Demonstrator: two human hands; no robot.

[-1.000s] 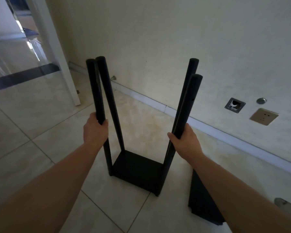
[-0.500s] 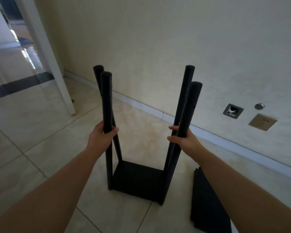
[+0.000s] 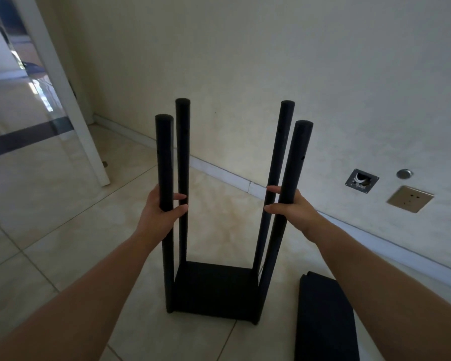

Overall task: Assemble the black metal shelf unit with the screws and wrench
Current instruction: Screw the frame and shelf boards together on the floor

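The black shelf unit stands upright on the tiled floor: a square black shelf panel [image 3: 215,290] at the bottom with several black posts rising from its corners. My left hand [image 3: 158,212] grips the near left post [image 3: 164,157] about halfway up. My right hand [image 3: 290,207] holds the near right post [image 3: 296,162] at the same height, its fingers wrapped loosely round it. A second loose black shelf panel [image 3: 326,321] lies flat on the floor to the right. No screws or wrench are in view.
A cream wall [image 3: 297,61] with a white skirting board runs close behind the unit. Low on that wall sit an open wall box [image 3: 361,181], a round metal cap [image 3: 404,173] and a socket plate [image 3: 410,198]. At the left a white door frame [image 3: 63,100] leads to another room.
The unit has turned so its posts stand square and evenly spread. My left hand moved right and up with the near left post; my right hand's fingers loosened slightly.
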